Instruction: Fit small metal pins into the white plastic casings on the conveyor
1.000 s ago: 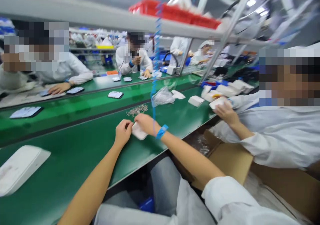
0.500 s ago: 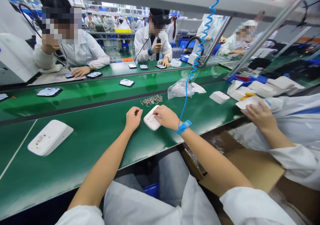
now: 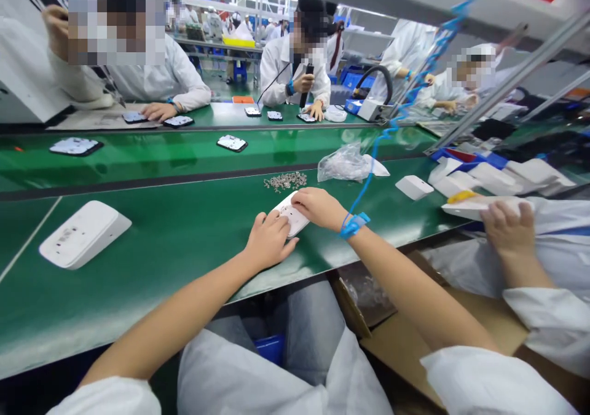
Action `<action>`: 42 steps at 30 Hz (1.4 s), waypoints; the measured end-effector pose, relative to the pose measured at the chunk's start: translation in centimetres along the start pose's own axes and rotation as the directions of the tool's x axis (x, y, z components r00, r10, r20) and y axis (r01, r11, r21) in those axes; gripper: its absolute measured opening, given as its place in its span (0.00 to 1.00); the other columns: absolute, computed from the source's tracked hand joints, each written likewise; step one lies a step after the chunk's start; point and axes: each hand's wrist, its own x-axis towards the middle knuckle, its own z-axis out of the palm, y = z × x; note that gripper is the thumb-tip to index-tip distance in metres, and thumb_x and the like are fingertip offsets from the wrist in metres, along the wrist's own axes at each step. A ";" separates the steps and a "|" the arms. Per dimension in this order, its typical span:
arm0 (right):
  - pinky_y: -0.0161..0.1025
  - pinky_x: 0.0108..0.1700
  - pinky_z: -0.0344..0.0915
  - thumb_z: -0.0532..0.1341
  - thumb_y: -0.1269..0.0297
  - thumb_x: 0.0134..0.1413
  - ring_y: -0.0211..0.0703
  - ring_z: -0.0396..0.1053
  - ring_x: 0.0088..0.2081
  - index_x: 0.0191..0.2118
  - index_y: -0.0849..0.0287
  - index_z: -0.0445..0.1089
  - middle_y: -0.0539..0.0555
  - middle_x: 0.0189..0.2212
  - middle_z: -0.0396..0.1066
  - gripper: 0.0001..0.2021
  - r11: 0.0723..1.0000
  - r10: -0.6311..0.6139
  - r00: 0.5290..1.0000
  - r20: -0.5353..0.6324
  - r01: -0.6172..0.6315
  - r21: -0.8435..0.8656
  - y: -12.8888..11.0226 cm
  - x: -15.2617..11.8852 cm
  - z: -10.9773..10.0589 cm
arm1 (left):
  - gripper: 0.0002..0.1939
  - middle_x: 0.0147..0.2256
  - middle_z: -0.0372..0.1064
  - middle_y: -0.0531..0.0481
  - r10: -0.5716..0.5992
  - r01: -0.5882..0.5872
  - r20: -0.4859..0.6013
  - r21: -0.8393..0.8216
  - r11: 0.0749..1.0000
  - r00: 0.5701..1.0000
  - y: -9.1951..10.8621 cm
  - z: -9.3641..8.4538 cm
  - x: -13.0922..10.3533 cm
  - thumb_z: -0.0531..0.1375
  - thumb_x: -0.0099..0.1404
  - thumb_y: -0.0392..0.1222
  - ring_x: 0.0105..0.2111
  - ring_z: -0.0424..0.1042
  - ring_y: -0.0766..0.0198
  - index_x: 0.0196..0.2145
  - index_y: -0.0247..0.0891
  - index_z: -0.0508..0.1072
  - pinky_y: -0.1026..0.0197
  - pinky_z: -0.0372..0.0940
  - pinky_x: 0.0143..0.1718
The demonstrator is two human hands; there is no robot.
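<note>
Pressing fingers (image 3: 295,201) on white casing (image 3: 293,216)

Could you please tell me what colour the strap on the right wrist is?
Blue; the wrist strap shows clearly in the head view.

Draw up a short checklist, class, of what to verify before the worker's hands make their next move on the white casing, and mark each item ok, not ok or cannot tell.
1. White casing lies flat on the green bench: ok.
2. Left hand steadies the casing's near edge: ok.
3. Right hand rests fingers on the casing's top: ok.
4. Pile of small screws lies just beyond the casing: ok.
5. A screw pinched in either hand: cannot tell.
6. Blue wrist strap sits on the right wrist with its coiled cord attached: ok.
</note>
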 end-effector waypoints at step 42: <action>0.43 0.38 0.56 0.58 0.74 0.62 0.47 0.68 0.37 0.40 0.59 0.75 0.54 0.32 0.77 0.08 0.991 -0.114 0.976 -0.184 0.124 0.043 -3.9 1.6 4.0 | 0.15 0.47 0.79 0.43 0.148 -0.122 0.115 -0.205 0.971 0.982 -4.3 -3.4 -2.9 0.55 0.74 0.47 0.55 0.72 0.51 0.40 0.37 0.78 0.48 0.57 0.51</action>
